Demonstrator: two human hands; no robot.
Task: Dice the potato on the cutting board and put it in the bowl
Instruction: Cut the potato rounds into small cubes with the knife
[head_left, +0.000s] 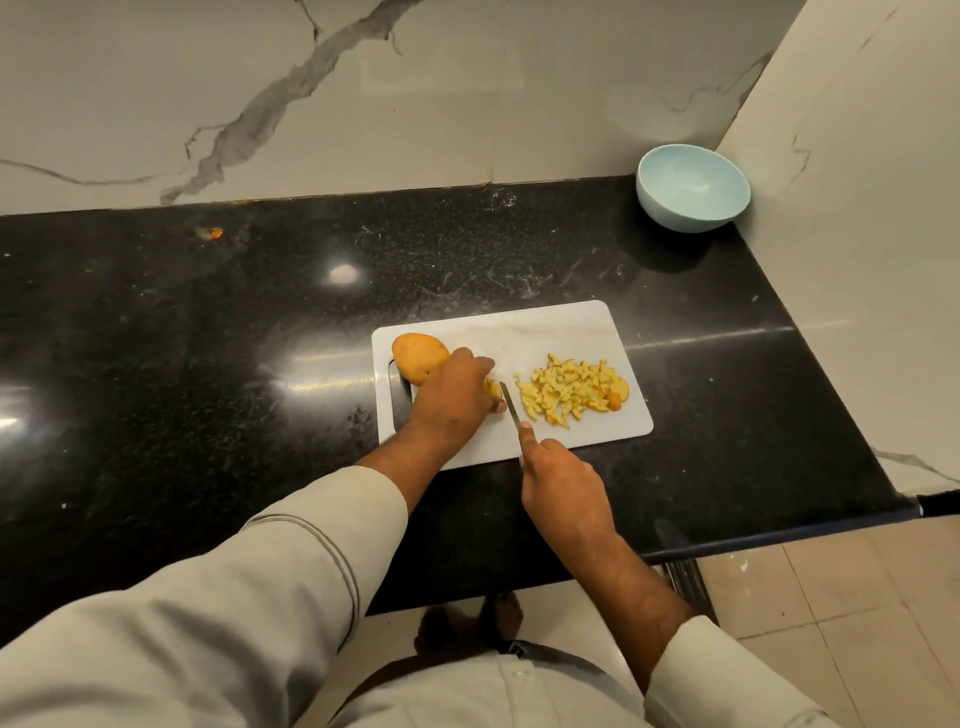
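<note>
A white cutting board (550, 327) lies on the black counter. On its left end sits a potato half (418, 356), skin up. My left hand (457, 392) has its fingers curled over a small potato piece (491, 387) in the middle of the board. My right hand (563, 480) grips a knife (510, 402) with the forefinger along its spine, the blade right beside the held piece. A pile of diced potato (569, 389) lies on the board's right part. The light blue bowl (693, 187) stands empty in the far right corner.
The black granite counter (208, 338) stretches left of the board, with a small orange scrap (214, 232) near the back wall. Marble walls close off the back and the right side. The counter's front edge runs past my right forearm, with tiled floor below.
</note>
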